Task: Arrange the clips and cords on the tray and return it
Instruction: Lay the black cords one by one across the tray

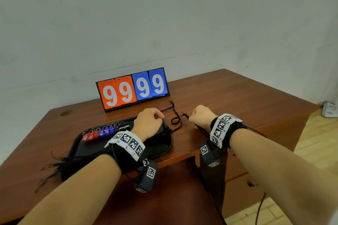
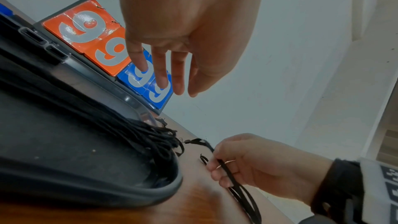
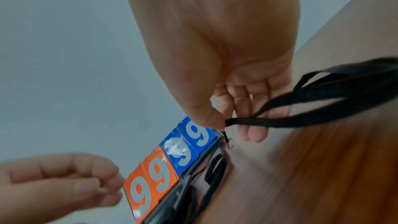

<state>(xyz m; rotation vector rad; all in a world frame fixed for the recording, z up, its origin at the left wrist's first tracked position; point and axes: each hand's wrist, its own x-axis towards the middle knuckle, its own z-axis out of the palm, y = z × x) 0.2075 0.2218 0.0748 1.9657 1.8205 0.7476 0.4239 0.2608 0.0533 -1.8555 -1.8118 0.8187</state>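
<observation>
A black tray (image 1: 91, 150) lies on the wooden table with a row of red, blue and black clips (image 1: 102, 132) along its far edge. A bundle of black cords (image 2: 150, 135) lies across it, and its frayed ends (image 1: 60, 164) hang over the left rim. My left hand (image 1: 149, 122) hovers over the tray's right end; its fingers (image 2: 178, 89) hang relaxed and hold nothing. Just right of the tray, my right hand (image 1: 199, 115) pinches one black cord (image 3: 301, 117) near its metal end, between thumb and forefinger. The rest of that cord trails back under my wrist.
A flip scoreboard (image 1: 133, 89) reading 99 99 stands behind the tray. Another black cord (image 1: 175, 120) lies looped on the table (image 1: 237, 100) between the scoreboard and my hands. The table's front edge is close under my wrists, and a wall rises behind.
</observation>
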